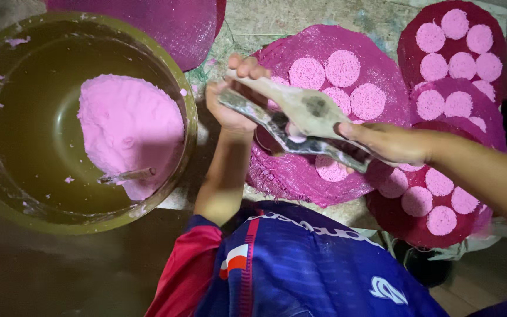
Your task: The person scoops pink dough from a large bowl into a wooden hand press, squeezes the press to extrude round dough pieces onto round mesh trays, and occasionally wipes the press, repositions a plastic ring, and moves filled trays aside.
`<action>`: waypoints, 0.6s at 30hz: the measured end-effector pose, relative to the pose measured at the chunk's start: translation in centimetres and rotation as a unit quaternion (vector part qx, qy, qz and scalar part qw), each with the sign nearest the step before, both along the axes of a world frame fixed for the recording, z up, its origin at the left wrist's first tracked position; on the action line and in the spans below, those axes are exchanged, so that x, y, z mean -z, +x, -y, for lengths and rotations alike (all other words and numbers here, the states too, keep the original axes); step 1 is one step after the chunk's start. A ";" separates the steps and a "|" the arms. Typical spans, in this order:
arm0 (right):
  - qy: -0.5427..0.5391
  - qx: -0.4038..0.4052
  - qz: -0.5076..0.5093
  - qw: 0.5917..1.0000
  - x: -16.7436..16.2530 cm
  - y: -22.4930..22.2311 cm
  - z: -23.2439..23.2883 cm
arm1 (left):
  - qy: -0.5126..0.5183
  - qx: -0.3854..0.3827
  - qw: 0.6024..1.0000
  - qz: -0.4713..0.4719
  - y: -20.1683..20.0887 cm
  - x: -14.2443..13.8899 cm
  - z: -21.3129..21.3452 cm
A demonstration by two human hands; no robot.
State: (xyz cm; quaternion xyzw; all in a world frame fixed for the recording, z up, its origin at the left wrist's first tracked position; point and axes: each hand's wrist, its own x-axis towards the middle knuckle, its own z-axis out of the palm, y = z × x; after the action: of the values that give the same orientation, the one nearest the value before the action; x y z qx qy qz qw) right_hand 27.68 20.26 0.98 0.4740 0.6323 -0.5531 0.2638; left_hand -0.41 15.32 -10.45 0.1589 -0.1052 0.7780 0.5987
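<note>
My left hand (230,105) grips the far end of a long hinged press (303,111) made of pale wood and grey metal. My right hand (385,144) holds the press's near end from the right. The press hangs just over a round magenta woven mat (377,64) that carries several round pink lacy cakes (342,67). A bit of pink dough shows between the press's two arms. Part of the mat under the press is hidden.
At the left stands a big olive bowl (7,176) with a mound of pink dough (127,126) and a small stick (127,175) in it. More dark red mats with pink cakes (453,44) overlap at the right. Another magenta mat (171,23) lies at the top.
</note>
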 end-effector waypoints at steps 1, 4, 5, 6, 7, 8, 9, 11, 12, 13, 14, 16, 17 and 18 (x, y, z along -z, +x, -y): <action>0.009 -0.018 -0.013 1.000 -0.4 -0.9 -0.1 | 0.031 -0.009 0.999 0.016 -0.5 0.4 -0.4; 0.038 -0.055 -0.033 0.997 -1.1 -3.4 0.3 | 0.093 -0.016 0.994 0.051 -2.0 1.2 -1.0; 0.051 -0.057 -0.028 0.997 -1.1 -4.1 0.6 | 0.094 -0.005 0.994 0.052 -2.4 1.5 -1.1; 0.064 -0.058 -0.023 0.996 -1.2 -4.7 0.9 | 0.097 0.007 0.994 0.052 -2.7 1.7 -1.0; 0.065 -0.058 -0.033 0.996 -1.3 -5.1 1.2 | 0.100 -0.012 0.993 0.062 -2.8 2.0 -1.0; 0.065 -0.058 -0.043 0.995 -1.3 -5.3 1.5 | 0.103 -0.031 0.992 0.072 -2.8 2.3 -0.9; 0.064 -0.056 -0.052 0.995 -1.4 -5.4 1.7 | 0.104 -0.049 0.990 0.082 -2.6 2.7 -0.8; 0.053 -0.053 -0.025 0.997 -1.5 -5.3 1.8 | 0.085 -0.014 0.993 0.085 -2.0 3.6 -0.8; 0.047 -0.052 -0.010 0.997 -1.6 -5.1 1.8 | 0.075 0.003 0.993 0.087 -1.6 4.0 -1.0; 0.052 -0.042 -0.003 0.998 -1.8 -4.9 1.6 | 0.059 0.005 0.994 0.096 -1.0 4.5 -1.1; 0.057 -0.032 0.003 0.998 -1.9 -4.6 1.5 | 0.043 0.007 0.994 0.105 -0.5 4.9 -1.4; 0.098 -0.035 0.021 0.994 -2.1 -4.2 1.0 | 0.046 0.007 0.992 0.113 0.3 5.5 -2.4; 0.131 -0.048 0.032 0.990 -2.1 -4.1 0.9 | 0.062 0.004 0.992 0.114 0.5 5.6 -3.1; 0.164 -0.062 0.044 0.984 -2.0 -4.1 0.8 | 0.078 0.001 0.990 0.114 0.5 5.6 -3.7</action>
State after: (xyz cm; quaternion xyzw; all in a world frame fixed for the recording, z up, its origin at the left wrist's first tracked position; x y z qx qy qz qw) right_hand 23.61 19.46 2.99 0.4947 0.7301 -0.4034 0.2439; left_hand 0.12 19.05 -16.09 0.1152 -0.2329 0.7801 0.5692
